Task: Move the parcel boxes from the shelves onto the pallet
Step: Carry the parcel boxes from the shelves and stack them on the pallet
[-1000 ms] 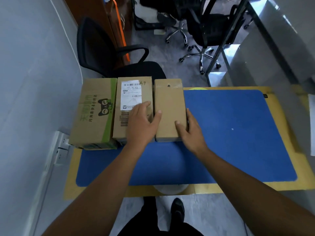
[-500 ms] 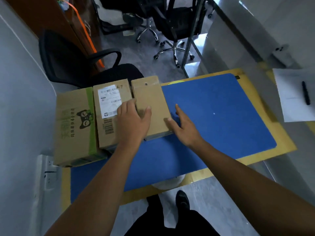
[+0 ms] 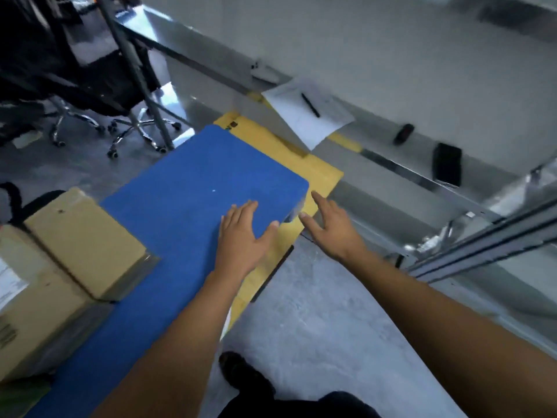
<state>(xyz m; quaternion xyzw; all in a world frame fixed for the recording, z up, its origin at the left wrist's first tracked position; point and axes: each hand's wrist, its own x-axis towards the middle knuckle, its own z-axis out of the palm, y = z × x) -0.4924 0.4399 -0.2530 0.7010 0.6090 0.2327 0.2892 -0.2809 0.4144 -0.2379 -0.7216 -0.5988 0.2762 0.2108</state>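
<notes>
The blue pallet (image 3: 193, 188) lies on a yellow base (image 3: 319, 173) on the floor. A plain brown parcel box (image 3: 84, 239) stands at its left end, touching a second brown box (image 3: 33, 315) that the frame's left edge cuts off. My left hand (image 3: 244, 236) hovers open over the pallet's near right corner, fingers spread, holding nothing. My right hand (image 3: 328, 224) is open too, just past that corner above the yellow base and the floor. Both hands are well away from the boxes.
A metal shelf (image 3: 407, 173) runs across the right, carrying a sheet of paper (image 3: 304, 113) with a pen (image 3: 310, 105), a black phone (image 3: 447, 164) and a small dark object (image 3: 404, 134). Black office chairs (image 3: 90, 86) stand at the far left. My shoe (image 3: 244, 375) is on the grey floor.
Both hands have let go of the plain box and swung right to the pallet's far corner. My view has turned right, so the boxes now sit at the left edge and the shelf has come into view.
</notes>
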